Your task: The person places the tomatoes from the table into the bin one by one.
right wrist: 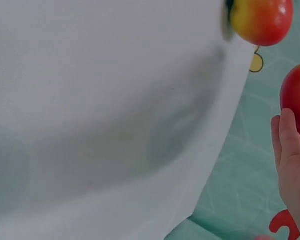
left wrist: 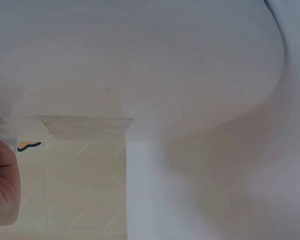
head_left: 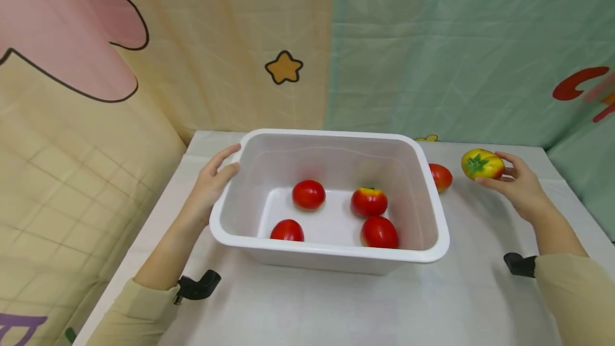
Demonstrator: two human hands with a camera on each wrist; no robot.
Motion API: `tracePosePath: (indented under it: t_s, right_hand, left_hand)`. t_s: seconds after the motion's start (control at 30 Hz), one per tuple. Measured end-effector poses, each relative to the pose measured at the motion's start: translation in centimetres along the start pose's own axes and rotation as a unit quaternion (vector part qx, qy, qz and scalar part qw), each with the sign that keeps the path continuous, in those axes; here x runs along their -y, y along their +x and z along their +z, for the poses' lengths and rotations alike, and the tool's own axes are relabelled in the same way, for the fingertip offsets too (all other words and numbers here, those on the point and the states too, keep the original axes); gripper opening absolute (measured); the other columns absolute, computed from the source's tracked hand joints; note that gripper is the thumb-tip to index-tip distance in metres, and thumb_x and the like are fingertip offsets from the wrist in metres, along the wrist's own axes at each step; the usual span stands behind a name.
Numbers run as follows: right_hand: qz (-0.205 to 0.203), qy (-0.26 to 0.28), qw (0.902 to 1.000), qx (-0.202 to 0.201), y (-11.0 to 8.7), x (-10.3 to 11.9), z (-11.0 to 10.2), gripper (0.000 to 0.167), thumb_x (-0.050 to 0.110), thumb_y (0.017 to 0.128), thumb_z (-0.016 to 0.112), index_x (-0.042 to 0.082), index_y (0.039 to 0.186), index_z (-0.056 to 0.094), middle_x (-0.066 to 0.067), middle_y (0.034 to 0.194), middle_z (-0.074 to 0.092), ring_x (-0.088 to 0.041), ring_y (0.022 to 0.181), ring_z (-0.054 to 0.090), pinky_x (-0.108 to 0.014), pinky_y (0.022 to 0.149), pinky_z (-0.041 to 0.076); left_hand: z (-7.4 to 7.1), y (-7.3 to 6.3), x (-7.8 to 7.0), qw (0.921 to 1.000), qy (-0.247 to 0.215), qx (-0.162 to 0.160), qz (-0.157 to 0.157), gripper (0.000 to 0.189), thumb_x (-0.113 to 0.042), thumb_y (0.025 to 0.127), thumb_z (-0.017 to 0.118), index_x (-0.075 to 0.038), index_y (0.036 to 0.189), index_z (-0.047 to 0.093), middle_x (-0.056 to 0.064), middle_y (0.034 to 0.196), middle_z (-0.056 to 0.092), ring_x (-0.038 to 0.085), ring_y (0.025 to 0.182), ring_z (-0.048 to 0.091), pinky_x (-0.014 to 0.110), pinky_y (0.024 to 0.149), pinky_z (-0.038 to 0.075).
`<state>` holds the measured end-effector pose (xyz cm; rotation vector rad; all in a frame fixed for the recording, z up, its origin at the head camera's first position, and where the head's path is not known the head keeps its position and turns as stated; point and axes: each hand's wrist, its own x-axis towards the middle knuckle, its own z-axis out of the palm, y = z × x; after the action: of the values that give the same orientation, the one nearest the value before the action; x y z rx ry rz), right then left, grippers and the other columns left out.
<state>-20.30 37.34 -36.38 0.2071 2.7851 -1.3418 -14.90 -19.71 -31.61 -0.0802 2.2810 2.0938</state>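
A white plastic bin [head_left: 336, 255] stands on the table with several red tomatoes [head_left: 308, 195] inside, one of them showing a yellow top. At its left rim my left hand [head_left: 211, 180] grips the edge with thumb and fingers; the left wrist view catches only part of this hand [left wrist: 4, 185]. To the right of the bin, my right hand [head_left: 521, 186] holds a yellow-and-red tomato [head_left: 482, 164] with a green leafy top, between thumb and fingers. Another red tomato [head_left: 440, 177] lies outside the bin by its right wall. In the right wrist view the held tomato [right wrist: 296, 100] is cut off by the frame edge.
A white cloth covers the table [head_left: 307, 308]. Behind it hangs a printed curtain [head_left: 413, 57], yellow on the left and green on the right, close to the table's back edge. Black wrist mounts [head_left: 199, 286] show at both sleeves.
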Motion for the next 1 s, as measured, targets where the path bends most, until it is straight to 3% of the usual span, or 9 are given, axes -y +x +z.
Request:
tracePosePath:
  t_s: [0.03, 0.17, 0.27, 0.37, 0.67, 0.77, 0.9, 1.0]
  right_hand:
    - [-0.005, 0.005, 1.0000, 0.000, -0.1, 0.4, -0.2, 0.087, 0.040, 0.085, 0.066, 0.026, 0.151, 0.011, -0.027, 0.138, 0.022, -0.026, 0.106, 0.034, -0.009, 0.066, 0.043]
    - [-0.019, 0.029, 0.9994, 0.003, -0.3, 1.7, -0.7, 0.084, 0.034, 0.085, 0.067, 0.029, 0.150, 0.013, -0.009, 0.125, 0.033, -0.010, 0.096, 0.036, -0.006, 0.068, 0.043]
    - [-0.026, 0.050, 0.9984, 0.010, -0.5, 2.6, -0.9, 0.083, 0.030, 0.086, 0.067, 0.030, 0.149, 0.014, 0.006, 0.117, 0.034, -0.005, 0.094, 0.038, -0.005, 0.070, 0.043]
    - [-0.034, 0.058, 0.9975, 0.022, -0.7, 3.6, -1.0, 0.082, 0.028, 0.086, 0.067, 0.031, 0.149, 0.014, 0.012, 0.114, 0.035, -0.003, 0.095, 0.040, -0.004, 0.072, 0.042]
    - [-0.098, 0.095, 0.9888, 0.060, -1.6, 7.2, -1.8, 0.070, 0.007, 0.088, 0.063, 0.029, 0.143, 0.027, 0.013, 0.116, 0.039, 0.004, 0.096, 0.049, -0.009, 0.073, 0.046]
    - [-0.124, 0.160, 0.9766, 0.072, -1.8, 8.5, -2.2, 0.066, -0.003, 0.087, 0.060, 0.026, 0.140, 0.032, 0.007, 0.118, 0.042, 0.001, 0.096, 0.053, -0.011, 0.073, 0.048]
    - [-0.150, 0.204, 0.9632, 0.091, -2.2, 10.2, -2.5, 0.064, -0.010, 0.087, 0.056, 0.022, 0.138, 0.034, 0.003, 0.122, 0.043, -0.003, 0.098, 0.055, -0.012, 0.073, 0.048]
    - [-0.160, 0.185, 0.9647, 0.098, -2.5, 11.4, -2.6, 0.065, -0.009, 0.087, 0.056, 0.022, 0.139, 0.033, 0.002, 0.124, 0.042, -0.003, 0.100, 0.054, -0.013, 0.073, 0.049]
  left_hand:
    - [0.0, 0.0, -0.1, 1.0000, 0.001, -0.001, 0.001, 0.049, -0.024, 0.096, 0.049, -0.019, 0.143, 0.037, 0.012, 0.114, 0.051, 0.013, 0.085, 0.060, 0.030, 0.068, 0.053]
    - [0.1, 0.0, -0.1, 1.0000, -0.004, 0.002, 0.003, 0.049, -0.025, 0.096, 0.049, -0.019, 0.143, 0.037, 0.013, 0.117, 0.049, 0.014, 0.086, 0.060, 0.030, 0.069, 0.053]
    - [0.2, 0.0, 0.0, 0.9999, -0.008, 0.006, 0.001, 0.049, -0.024, 0.097, 0.049, -0.019, 0.144, 0.036, 0.014, 0.120, 0.048, 0.014, 0.087, 0.059, 0.030, 0.070, 0.052]
    - [0.2, 0.0, 0.1, 1.0000, -0.008, 0.006, 0.000, 0.049, -0.024, 0.097, 0.048, -0.019, 0.144, 0.036, 0.014, 0.121, 0.047, 0.015, 0.087, 0.059, 0.030, 0.070, 0.053]
    - [0.1, -0.1, -0.1, 1.0000, -0.005, 0.004, 0.000, 0.049, -0.024, 0.096, 0.049, -0.020, 0.144, 0.037, 0.012, 0.114, 0.052, 0.014, 0.085, 0.060, 0.030, 0.069, 0.053]
    - [0.0, -0.2, -0.1, 1.0000, -0.006, 0.003, 0.000, 0.049, -0.024, 0.096, 0.050, -0.020, 0.143, 0.037, 0.010, 0.110, 0.054, 0.013, 0.084, 0.060, 0.029, 0.068, 0.053]
    - [0.0, -0.2, -0.1, 1.0000, -0.007, 0.002, 0.000, 0.049, -0.024, 0.096, 0.050, -0.019, 0.143, 0.037, 0.009, 0.110, 0.054, 0.013, 0.085, 0.060, 0.029, 0.069, 0.053]
    - [0.0, -0.2, 0.0, 1.0000, -0.006, 0.001, -0.001, 0.049, -0.025, 0.096, 0.050, -0.019, 0.144, 0.036, 0.011, 0.114, 0.051, 0.013, 0.085, 0.060, 0.028, 0.069, 0.052]
